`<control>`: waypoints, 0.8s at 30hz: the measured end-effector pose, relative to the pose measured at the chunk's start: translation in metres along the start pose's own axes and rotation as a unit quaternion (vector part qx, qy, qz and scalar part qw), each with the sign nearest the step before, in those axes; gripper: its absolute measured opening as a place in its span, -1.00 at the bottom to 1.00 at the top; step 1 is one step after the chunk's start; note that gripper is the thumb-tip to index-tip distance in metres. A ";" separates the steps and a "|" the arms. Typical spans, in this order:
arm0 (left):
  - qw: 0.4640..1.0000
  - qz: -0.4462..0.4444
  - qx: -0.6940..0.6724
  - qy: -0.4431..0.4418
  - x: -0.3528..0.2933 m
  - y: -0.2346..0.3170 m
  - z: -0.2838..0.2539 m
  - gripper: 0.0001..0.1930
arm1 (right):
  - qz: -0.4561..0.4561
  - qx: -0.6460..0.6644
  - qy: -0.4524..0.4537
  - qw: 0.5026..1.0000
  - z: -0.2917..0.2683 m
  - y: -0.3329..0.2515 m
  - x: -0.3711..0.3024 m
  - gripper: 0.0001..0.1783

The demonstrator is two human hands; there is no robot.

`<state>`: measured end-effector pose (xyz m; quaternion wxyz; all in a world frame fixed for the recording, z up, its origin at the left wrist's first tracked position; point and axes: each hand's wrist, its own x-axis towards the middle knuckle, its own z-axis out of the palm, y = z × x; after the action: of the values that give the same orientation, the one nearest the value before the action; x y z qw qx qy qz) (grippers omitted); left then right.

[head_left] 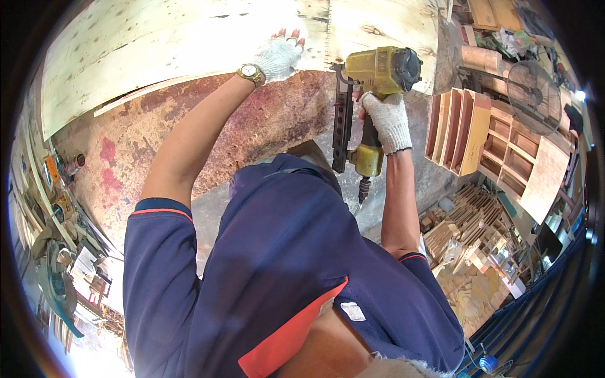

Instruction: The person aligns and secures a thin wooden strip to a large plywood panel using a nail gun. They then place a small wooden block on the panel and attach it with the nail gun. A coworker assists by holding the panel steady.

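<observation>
My left hand [280, 58], in a white knit glove with bare fingertips, lies flat with its fingers spread on a pale plywood sheet [157, 50]. A wristwatch [250, 72] is on that wrist. In a similar glove, my right hand [389, 120] is wrapped round the grip of a yellow and black nail gun [372, 68]. The tool's nose end is at the near edge of the pale wood, by a seam between the sheet and another panel [391, 28]. Whether the nose touches the wood, I cannot tell. Its black magazine [342, 120] points back toward me.
Below the plywood lies a stained, reddish-brown surface [208, 120]. Wooden box frames [457, 132] and a standing fan [534, 94] are at the right, above heaped wood offcuts [466, 233]. A power drill [75, 164] and clutter sit at the far left.
</observation>
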<state>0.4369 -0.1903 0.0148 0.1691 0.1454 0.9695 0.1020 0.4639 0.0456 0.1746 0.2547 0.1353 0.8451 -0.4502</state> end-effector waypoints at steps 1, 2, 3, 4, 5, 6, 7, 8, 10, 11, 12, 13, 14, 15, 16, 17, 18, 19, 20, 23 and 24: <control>1.000 0.000 0.004 0.010 -0.001 0.000 0.000 -0.21 | -0.003 0.000 0.003 1.000 0.001 -0.001 0.000 -0.86; 1.000 0.000 0.004 0.010 -0.001 -0.001 0.001 -0.21 | 0.004 0.000 0.001 1.000 0.002 -0.001 0.000 -0.86; 1.000 0.001 0.005 0.010 -0.001 0.000 0.002 -0.21 | 0.008 -0.001 0.001 1.000 0.004 -0.002 0.001 -0.86; 1.000 -0.001 0.006 0.001 0.000 0.000 0.003 -0.20 | 0.014 -0.001 -0.008 1.000 0.005 -0.002 0.003 -0.86; 1.000 -0.003 0.009 -0.008 0.001 -0.001 0.004 -0.19 | 0.007 -0.027 0.001 1.000 0.007 -0.001 0.004 -0.86; 1.000 -0.006 0.016 0.001 0.001 0.000 0.006 -0.17 | 0.004 -0.052 0.001 0.999 0.007 0.000 0.005 -0.85; 1.000 0.004 0.016 -0.011 0.003 0.001 0.008 -0.17 | -0.008 -0.076 -0.001 0.997 0.006 0.001 0.004 -0.85; 1.000 0.007 0.025 0.000 0.004 0.000 0.010 -0.16 | -0.011 -0.070 0.005 0.997 0.009 0.002 0.007 -0.85; 1.000 -0.001 0.016 0.005 0.007 -0.003 0.012 -0.13 | -0.030 -0.027 0.000 0.999 0.010 0.007 0.007 -0.87; 0.997 0.045 0.049 0.030 0.007 -0.003 0.013 -0.17 | -0.043 -0.008 -0.005 0.999 0.012 0.009 0.009 -0.88; 0.993 0.082 0.083 0.019 0.009 -0.008 0.011 -0.21 | -0.067 0.007 -0.021 0.997 0.009 0.012 0.007 -0.85; 0.989 0.109 0.017 0.096 0.001 -0.008 0.013 -0.38 | -0.080 0.011 -0.010 0.997 0.008 0.016 0.004 -0.81; 0.997 0.079 -0.002 -0.027 0.004 -0.006 0.006 -0.53 | -0.089 0.002 -0.029 0.996 0.006 0.018 0.005 -0.74; 0.984 0.108 0.021 0.140 -0.013 -0.005 0.009 -0.58 | -0.040 -0.061 -0.028 0.997 0.005 0.020 0.007 -0.80; 0.982 0.064 0.007 0.180 -0.020 0.000 0.006 -0.50 | -0.083 -0.013 -0.060 0.995 0.005 0.023 0.012 -0.83; 0.978 0.025 -0.021 0.205 -0.032 0.003 0.005 -0.42 | -0.113 0.023 -0.088 0.989 0.005 0.027 0.017 -0.85; 0.964 -0.028 -0.061 0.258 -0.045 0.006 0.005 -0.34 | -0.113 0.017 -0.078 0.990 0.005 0.033 0.020 -0.86; 0.927 -0.155 -0.161 0.302 -0.061 0.009 0.007 -0.38 | -0.107 0.011 -0.060 0.992 0.004 0.038 0.023 -0.86; 0.866 -0.265 -0.264 0.331 -0.083 0.008 0.011 -0.42 | -0.105 0.008 -0.062 0.992 0.002 0.043 0.025 -0.85; 0.641 -0.491 -0.396 0.438 -0.162 -0.055 0.024 -0.60 | -0.097 0.026 -0.060 0.993 0.002 0.047 0.030 -0.82; 0.434 -0.441 -0.596 0.512 -0.200 -0.090 0.031 -0.72 | -0.091 0.034 -0.061 0.993 0.001 0.048 0.028 -0.81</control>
<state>0.6057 -0.3331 0.0240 -0.2911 -0.5172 0.5105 0.6222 0.4631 0.0710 0.1255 0.2591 0.0387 0.8210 -0.5073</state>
